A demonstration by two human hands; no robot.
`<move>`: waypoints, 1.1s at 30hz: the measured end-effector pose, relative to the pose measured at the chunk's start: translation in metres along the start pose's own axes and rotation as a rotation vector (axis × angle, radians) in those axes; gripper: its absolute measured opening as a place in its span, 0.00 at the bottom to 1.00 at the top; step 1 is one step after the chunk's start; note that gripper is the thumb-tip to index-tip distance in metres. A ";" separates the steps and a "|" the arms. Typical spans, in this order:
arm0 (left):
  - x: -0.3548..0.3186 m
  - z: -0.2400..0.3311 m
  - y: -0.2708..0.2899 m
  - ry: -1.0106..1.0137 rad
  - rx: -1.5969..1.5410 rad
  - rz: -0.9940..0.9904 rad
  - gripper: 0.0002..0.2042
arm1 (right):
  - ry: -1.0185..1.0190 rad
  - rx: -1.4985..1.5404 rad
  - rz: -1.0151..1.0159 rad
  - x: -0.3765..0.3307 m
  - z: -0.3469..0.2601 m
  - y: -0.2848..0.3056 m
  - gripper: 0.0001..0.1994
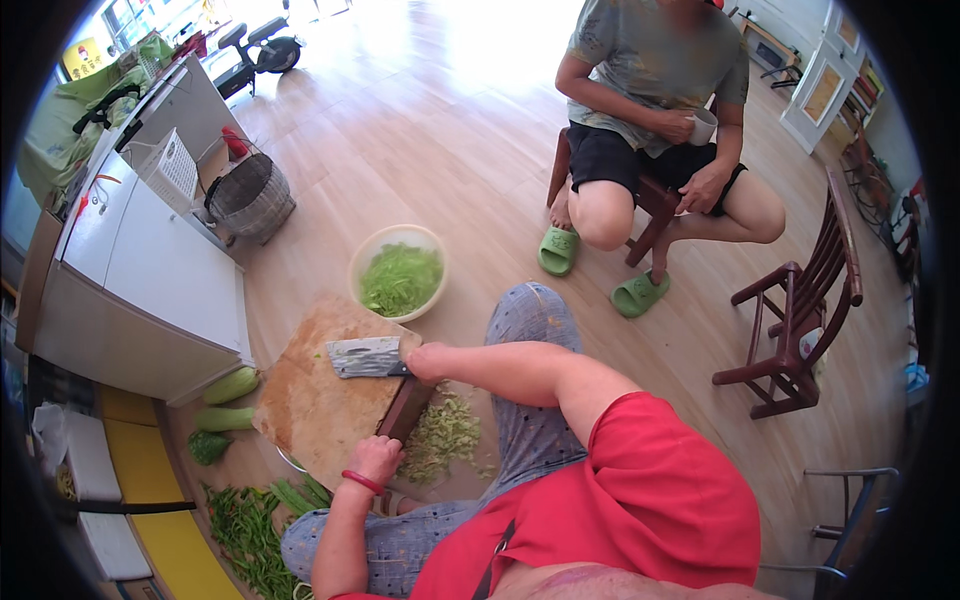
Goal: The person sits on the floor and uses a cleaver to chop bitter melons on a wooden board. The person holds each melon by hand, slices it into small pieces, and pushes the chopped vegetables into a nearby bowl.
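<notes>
My right hand [428,363] is closed around the handle of a cleaver [362,357], whose broad blade lies flat over the wooden cutting board [318,398]. At the board's near edge, my left hand [374,461], with a red bangle on the wrist, is closed on the dark side of the board. Few scraps show on the board's surface. Pale chopped vegetable bits [442,437] lie on the floor between the board and my leg. Just beyond the board stands a cream basin [442,291] holding shredded green vegetable [400,278].
Green gourds [226,419] and a heap of long green peppers or beans [245,520] lie left of the board. A white cabinet [150,285] and woven basket [252,200] stand farther left. A seated person [660,110] holds a mug; a wooden chair [800,310] is at right.
</notes>
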State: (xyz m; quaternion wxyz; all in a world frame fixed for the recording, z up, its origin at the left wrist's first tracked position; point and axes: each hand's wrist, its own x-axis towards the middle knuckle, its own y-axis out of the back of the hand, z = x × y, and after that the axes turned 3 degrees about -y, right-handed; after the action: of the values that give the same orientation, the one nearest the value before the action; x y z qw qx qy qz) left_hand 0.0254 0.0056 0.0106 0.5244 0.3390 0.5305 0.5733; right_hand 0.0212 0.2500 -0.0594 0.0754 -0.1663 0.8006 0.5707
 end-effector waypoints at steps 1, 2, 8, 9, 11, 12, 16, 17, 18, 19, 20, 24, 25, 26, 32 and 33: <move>0.004 0.001 -0.001 -0.005 -0.010 0.007 0.07 | 0.002 -0.003 0.017 -0.002 0.003 0.000 0.09; 0.006 0.000 0.000 -0.012 -0.011 0.007 0.07 | -0.005 -0.002 0.017 -0.002 0.004 -0.001 0.09; 0.005 -0.025 0.007 0.016 -0.013 0.179 0.05 | -0.047 0.030 -0.036 0.006 -0.014 0.029 0.07; 0.006 -0.040 0.020 -0.027 -0.018 0.278 0.05 | -0.048 0.022 -0.026 0.008 -0.013 0.029 0.08; -0.006 -0.060 0.090 0.096 -0.138 0.437 0.06 | -0.042 0.021 0.006 0.021 -0.005 0.035 0.10; -0.024 -0.061 0.095 0.163 -0.165 0.606 0.04 | -0.076 0.042 0.000 0.017 0.008 0.026 0.11; -0.101 -0.089 0.126 0.607 -0.660 0.906 0.07 | -0.119 0.030 -0.019 -0.005 0.012 0.030 0.18; -0.135 -0.098 0.101 0.720 -0.880 1.025 0.07 | -0.087 0.061 -0.083 -0.004 -0.014 0.030 0.18; -0.171 -0.105 0.076 0.812 -0.863 1.056 0.07 | -0.081 0.083 -0.117 -0.005 -0.035 0.036 0.18; -0.202 -0.113 0.049 0.918 -0.950 1.084 0.06 | -0.062 0.065 -0.107 -0.002 -0.038 0.025 0.19; -0.226 -0.118 0.016 1.020 -1.053 1.107 0.06 | -0.054 0.045 -0.107 0.003 -0.034 0.017 0.19; -0.275 -0.114 -0.127 1.451 -1.091 1.025 0.04 | -0.051 -0.037 -0.100 0.004 -0.019 0.009 0.19; -0.274 -0.112 -0.154 1.537 -1.148 1.008 0.03 | -0.045 -0.050 -0.107 0.002 -0.020 0.011 0.19; -0.270 -0.109 -0.179 1.623 -1.210 0.987 0.03 | -0.105 -0.015 -0.131 0.000 -0.021 0.016 0.20; -0.241 -0.127 -0.272 1.726 -1.040 0.932 0.07 | -0.187 -0.034 -0.204 0.014 -0.027 0.017 0.20; -0.232 -0.136 -0.272 1.670 -0.843 0.855 0.09 | -0.218 -0.024 -0.205 0.014 -0.030 0.019 0.20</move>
State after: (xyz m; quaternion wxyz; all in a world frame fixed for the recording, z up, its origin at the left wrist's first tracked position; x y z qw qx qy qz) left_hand 0.0134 -0.2823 -0.2414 -0.1831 -0.2188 0.3165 0.9047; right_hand 0.0034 0.2250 -0.0370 0.2178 -0.1852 0.7596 0.5841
